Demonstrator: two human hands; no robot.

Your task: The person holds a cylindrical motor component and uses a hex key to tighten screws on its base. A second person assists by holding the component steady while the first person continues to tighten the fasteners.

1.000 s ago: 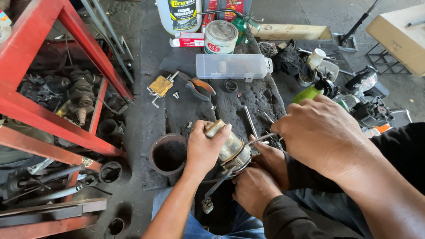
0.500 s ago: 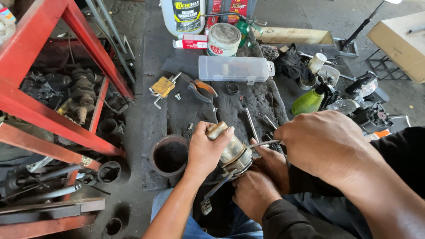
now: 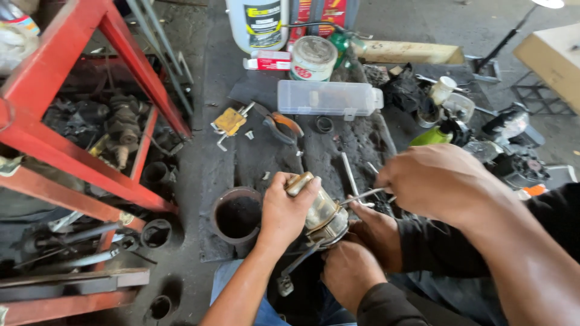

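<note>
The person's left hand [image 3: 289, 211] is wrapping its fingers tight around a small metal cylinder part [image 3: 321, 212], holding it just above the dark greasy mat [image 3: 338, 151]; the right hand [image 3: 444, 181] is pinching a thin metal rod [image 3: 361, 197] against that part. A co-worker's two hands [image 3: 356, 253] in dark sleeves are steadying it from below; a clear plastic box [image 3: 326, 98] is lying well beyond.

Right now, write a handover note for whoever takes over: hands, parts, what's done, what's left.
Left hand: grip shut round the metal cylinder, above the dark mat.
Right hand: pinching a thin metal rod, tip at the cylinder.
Co-worker's hands steady it from below.
Pliers and clear plastic box lie on the mat.
Done: unclear. Left: rod work looks unfinished.
</note>
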